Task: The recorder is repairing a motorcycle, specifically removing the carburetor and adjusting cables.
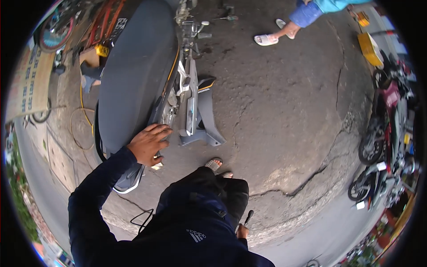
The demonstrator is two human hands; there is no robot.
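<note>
My left hand [150,143] lies on the rear side of a motor scooter, beside its long black seat [135,66], with the fingers stretched out and nothing held. Low by my right hip, my right hand [242,232] is closed round a slim tool with a dark handle [250,216]; its kind is too small to make out. A grey plastic body panel [205,111] with an orange-edged tip lies on the ground right of the scooter. Metal parts [171,104] show along the scooter's right side.
A person in white slides [266,40] is at the far right. Several parked motorbikes [389,133] line the right edge, near a yellow crate [370,50]. A yellow hose [82,104] curls left of the scooter. Cracks [307,183] run across the pavement.
</note>
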